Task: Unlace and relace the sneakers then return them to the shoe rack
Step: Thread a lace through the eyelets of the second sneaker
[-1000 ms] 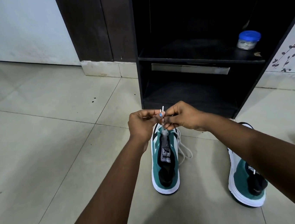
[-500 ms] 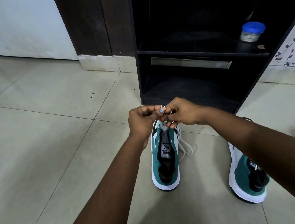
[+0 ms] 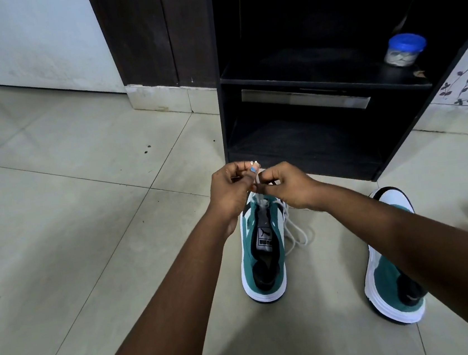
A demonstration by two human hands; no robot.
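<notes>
Two green-and-white sneakers stand on the tiled floor (image 3: pixel 86 223) in front of the black shoe rack (image 3: pixel 297 158): one sneaker (image 3: pixel 264 264) lies directly below the hands, and the second sneaker (image 3: pixel 391 290) sits off to the right, partly hidden by the right forearm. The left hand (image 3: pixel 229 189) and the right hand (image 3: pixel 287 184) meet above the nearer shoe's toe end, each pinching the one white lace (image 3: pixel 257 179), whose slack loops beside that shoe. One blue-lidded jar (image 3: pixel 404 49) stands on the rack's upper shelf.

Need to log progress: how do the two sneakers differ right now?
The middle sneaker is being worked: both hands pinch its white lace; the right sneaker lies untouched, partly behind the right forearm. The middle one's lace trails loose; the other's lacing is hidden. Both are teal and white, on the floor.
</notes>
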